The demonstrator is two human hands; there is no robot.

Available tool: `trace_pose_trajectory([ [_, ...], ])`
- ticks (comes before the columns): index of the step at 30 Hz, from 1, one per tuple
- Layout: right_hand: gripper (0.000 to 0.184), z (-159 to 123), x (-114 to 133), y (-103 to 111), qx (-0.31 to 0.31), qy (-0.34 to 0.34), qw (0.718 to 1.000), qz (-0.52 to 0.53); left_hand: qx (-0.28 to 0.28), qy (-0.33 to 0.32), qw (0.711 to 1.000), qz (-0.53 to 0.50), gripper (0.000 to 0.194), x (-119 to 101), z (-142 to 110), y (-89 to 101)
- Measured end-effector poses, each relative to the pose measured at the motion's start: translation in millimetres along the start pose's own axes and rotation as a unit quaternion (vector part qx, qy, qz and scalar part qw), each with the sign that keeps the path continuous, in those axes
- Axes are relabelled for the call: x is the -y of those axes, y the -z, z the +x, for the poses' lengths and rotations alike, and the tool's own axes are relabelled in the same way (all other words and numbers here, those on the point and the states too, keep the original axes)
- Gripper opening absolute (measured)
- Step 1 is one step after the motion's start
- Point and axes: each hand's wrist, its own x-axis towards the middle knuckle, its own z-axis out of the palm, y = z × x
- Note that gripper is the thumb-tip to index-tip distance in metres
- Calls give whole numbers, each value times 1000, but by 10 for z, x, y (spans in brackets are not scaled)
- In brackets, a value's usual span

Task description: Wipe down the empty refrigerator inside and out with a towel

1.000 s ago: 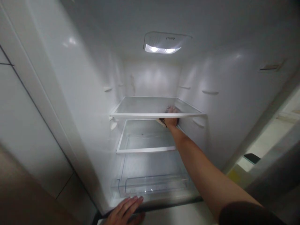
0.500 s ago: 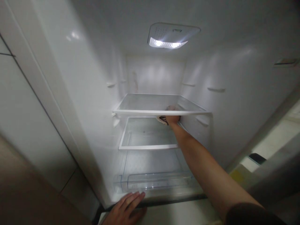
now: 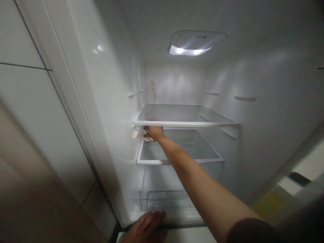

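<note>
My right hand [image 3: 155, 132] reaches deep into a fridge, between the upper glass shelf [image 3: 174, 124] and the lower glass shelf [image 3: 182, 148]. It is closed on a crumpled beige cloth with dark parts [image 3: 147, 135], close to the left wall [image 3: 116, 118]. Part of this hand is behind the upper shelf's white front edge. My left hand [image 3: 146, 227] rests at the fridge's front bottom edge, fingers stretched out and holding nothing.
A lit lamp [image 3: 189, 50] sits in the fridge ceiling. Below the shelves is a clear plastic drawer [image 3: 167, 199]. Shelf supports [image 3: 245, 98] stick out of the side walls. White tiles [image 3: 22, 81] line the left outside.
My right hand has swept the cloth from the right side of the lower shelf across to its left side. The view has shifted slightly; my left hand stays at the front edge.
</note>
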Motion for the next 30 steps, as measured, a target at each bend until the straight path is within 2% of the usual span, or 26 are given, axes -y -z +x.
trace_pose_trajectory([
  [2,39,18,140,-4,-7,1,1000,9,-1,-3,1000,-4,43,1,-8,-10],
  [4,40,-19,175,8,-23,-9,1000,16,-7,9,1000,-16,41,-15,-5,-6],
  [7,47,-118,127,26,-57,-65,996,21,-29,38,999,-25,35,-44,23,18],
  [10,53,-172,53,35,-92,-129,987,21,-38,34,999,-18,33,-37,53,53],
  [13,54,-141,-22,46,-105,-113,988,22,-25,20,999,-13,35,-11,50,77],
  [18,46,-45,-108,62,-43,-9,999,17,6,27,999,-28,44,-12,19,106],
  [21,43,-66,-137,99,20,-2,1000,8,37,28,998,-36,54,-19,30,179],
  [23,50,-130,-194,156,60,-7,998,4,56,26,997,-36,62,-20,45,250],
  [26,56,-303,-427,304,98,-23,995,-1,79,25,996,-38,80,-31,60,350],
  [30,51,-655,-1071,587,88,-92,992,-23,97,51,991,-80,96,-71,58,423],
])
